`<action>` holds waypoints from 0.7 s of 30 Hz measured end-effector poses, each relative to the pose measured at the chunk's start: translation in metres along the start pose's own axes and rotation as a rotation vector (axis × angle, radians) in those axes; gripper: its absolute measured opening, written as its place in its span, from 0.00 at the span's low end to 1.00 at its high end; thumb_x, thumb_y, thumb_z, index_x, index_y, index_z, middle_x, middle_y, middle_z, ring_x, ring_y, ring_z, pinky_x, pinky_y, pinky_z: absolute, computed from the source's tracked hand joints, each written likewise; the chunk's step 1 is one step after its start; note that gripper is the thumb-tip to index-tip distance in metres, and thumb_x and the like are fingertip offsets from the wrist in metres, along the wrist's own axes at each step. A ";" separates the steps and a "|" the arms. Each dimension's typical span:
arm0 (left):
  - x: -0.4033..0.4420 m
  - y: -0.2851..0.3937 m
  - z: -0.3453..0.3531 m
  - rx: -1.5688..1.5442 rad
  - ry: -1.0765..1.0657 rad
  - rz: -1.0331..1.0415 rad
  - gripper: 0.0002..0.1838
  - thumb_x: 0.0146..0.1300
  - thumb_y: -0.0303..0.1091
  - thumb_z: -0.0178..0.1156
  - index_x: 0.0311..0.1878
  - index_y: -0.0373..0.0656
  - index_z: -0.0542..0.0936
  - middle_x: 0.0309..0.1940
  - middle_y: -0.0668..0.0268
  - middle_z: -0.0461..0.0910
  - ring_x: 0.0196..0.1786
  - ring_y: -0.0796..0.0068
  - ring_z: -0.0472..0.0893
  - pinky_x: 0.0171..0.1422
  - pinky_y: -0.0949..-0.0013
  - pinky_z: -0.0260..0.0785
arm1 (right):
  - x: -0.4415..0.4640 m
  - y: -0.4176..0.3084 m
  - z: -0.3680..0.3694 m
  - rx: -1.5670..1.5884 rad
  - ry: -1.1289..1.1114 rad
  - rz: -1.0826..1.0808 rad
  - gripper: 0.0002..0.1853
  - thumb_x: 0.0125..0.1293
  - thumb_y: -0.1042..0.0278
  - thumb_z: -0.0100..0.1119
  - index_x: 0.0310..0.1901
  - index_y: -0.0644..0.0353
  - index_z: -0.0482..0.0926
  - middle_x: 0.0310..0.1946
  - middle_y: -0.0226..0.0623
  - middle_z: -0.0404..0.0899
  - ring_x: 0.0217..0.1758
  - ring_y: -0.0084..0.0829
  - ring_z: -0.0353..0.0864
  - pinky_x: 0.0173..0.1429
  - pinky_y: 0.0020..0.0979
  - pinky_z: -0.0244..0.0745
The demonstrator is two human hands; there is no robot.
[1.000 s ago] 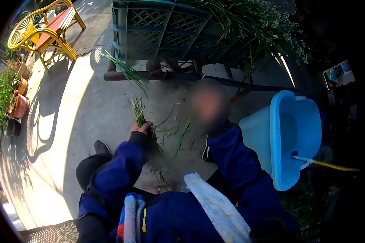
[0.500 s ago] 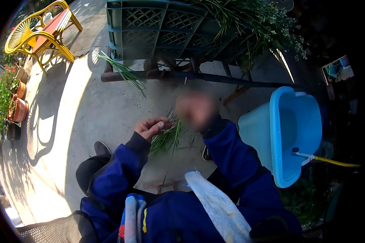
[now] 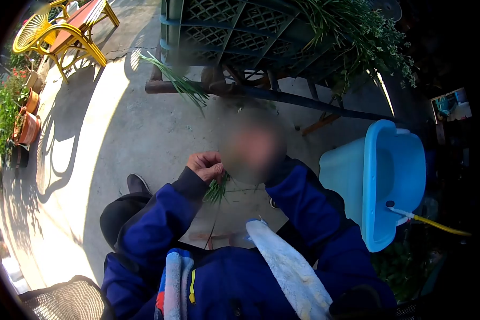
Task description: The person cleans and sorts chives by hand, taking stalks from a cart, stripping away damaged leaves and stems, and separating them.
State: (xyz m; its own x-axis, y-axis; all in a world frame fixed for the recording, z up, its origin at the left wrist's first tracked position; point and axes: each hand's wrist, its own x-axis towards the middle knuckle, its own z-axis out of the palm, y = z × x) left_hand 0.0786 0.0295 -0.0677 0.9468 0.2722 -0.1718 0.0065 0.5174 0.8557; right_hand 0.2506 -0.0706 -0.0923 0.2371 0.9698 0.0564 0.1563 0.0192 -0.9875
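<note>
My left hand (image 3: 205, 166) is closed, with thumb and fingers pinched together just left of my right hand. What it pinches is too small to make out. My right hand (image 3: 257, 146) is covered by a blur, so its fingers do not show. Thin green stalks (image 3: 216, 192) appear directly below my left hand; whether they hang from a hand or lie on the floor I cannot tell. A loose bunch of long green leaves with pale ends (image 3: 182, 88) rests across the dark bar of the stand ahead.
A dark green crate (image 3: 224, 32) stands ahead on a metal frame (image 3: 288, 101), with leafy greens (image 3: 352, 37) piled over it. At right is a blue tub (image 3: 376, 181) with a yellow hose (image 3: 442, 226). A yellow chair (image 3: 74, 37) and flowerpots (image 3: 26, 128) stand at left.
My left hand has moved right, up against the blurred area of my right hand. Less of the green stalks shows below the hands. The whole view has shifted slightly.
</note>
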 end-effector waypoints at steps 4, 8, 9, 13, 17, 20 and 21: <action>0.003 -0.002 -0.007 0.020 0.038 0.020 0.08 0.56 0.30 0.58 0.34 0.34 0.76 0.24 0.65 0.77 0.23 0.80 0.75 0.26 0.78 0.68 | -0.003 -0.020 0.010 0.157 0.065 -0.008 0.03 0.57 0.70 0.52 0.31 0.59 0.72 0.25 0.31 0.73 0.27 0.22 0.70 0.30 0.26 0.68; 0.002 0.000 -0.005 0.029 0.074 0.010 0.08 0.56 0.31 0.58 0.33 0.35 0.76 0.23 0.66 0.77 0.23 0.80 0.75 0.26 0.79 0.67 | -0.003 -0.024 0.007 0.114 -0.015 0.031 0.03 0.57 0.70 0.53 0.30 0.59 0.73 0.26 0.32 0.73 0.27 0.22 0.70 0.30 0.26 0.68; 0.002 0.000 -0.005 0.036 0.086 0.006 0.08 0.56 0.31 0.58 0.32 0.35 0.76 0.23 0.67 0.77 0.23 0.80 0.75 0.26 0.79 0.67 | -0.004 -0.026 0.007 0.088 -0.031 0.042 0.03 0.57 0.70 0.53 0.30 0.59 0.73 0.26 0.32 0.73 0.27 0.22 0.70 0.30 0.26 0.68; 0.003 -0.004 -0.007 0.029 0.129 -0.016 0.07 0.57 0.31 0.57 0.32 0.35 0.76 0.23 0.66 0.77 0.24 0.80 0.75 0.27 0.78 0.68 | -0.004 -0.024 0.007 -0.127 -0.001 -0.011 0.04 0.57 0.70 0.53 0.30 0.60 0.73 0.25 0.32 0.73 0.27 0.22 0.70 0.29 0.26 0.68; 0.004 -0.002 -0.005 0.058 0.132 0.020 0.06 0.57 0.29 0.57 0.31 0.35 0.75 0.23 0.67 0.77 0.24 0.81 0.75 0.28 0.78 0.68 | -0.004 -0.026 0.005 -0.144 -0.006 -0.019 0.04 0.58 0.70 0.52 0.31 0.60 0.74 0.26 0.32 0.73 0.27 0.22 0.70 0.30 0.25 0.68; 0.003 -0.007 -0.010 0.089 0.120 0.010 0.06 0.57 0.29 0.57 0.31 0.35 0.75 0.23 0.66 0.76 0.23 0.81 0.74 0.27 0.78 0.67 | -0.004 -0.026 0.004 -0.123 -0.019 -0.014 0.04 0.58 0.70 0.51 0.31 0.60 0.74 0.26 0.32 0.74 0.27 0.22 0.70 0.30 0.25 0.69; 0.003 -0.007 -0.011 0.097 0.115 0.000 0.06 0.57 0.29 0.57 0.31 0.35 0.75 0.23 0.66 0.77 0.23 0.82 0.74 0.27 0.79 0.67 | -0.003 -0.027 0.004 -0.114 -0.025 -0.011 0.05 0.59 0.70 0.51 0.31 0.61 0.74 0.27 0.32 0.74 0.27 0.22 0.70 0.30 0.25 0.69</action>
State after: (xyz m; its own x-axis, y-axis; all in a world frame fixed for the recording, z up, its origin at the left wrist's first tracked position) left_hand 0.0779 0.0354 -0.0796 0.9036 0.3666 -0.2217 0.0428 0.4377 0.8981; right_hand 0.2421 -0.0736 -0.0662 0.2111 0.9755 0.0620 0.2670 0.0035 -0.9637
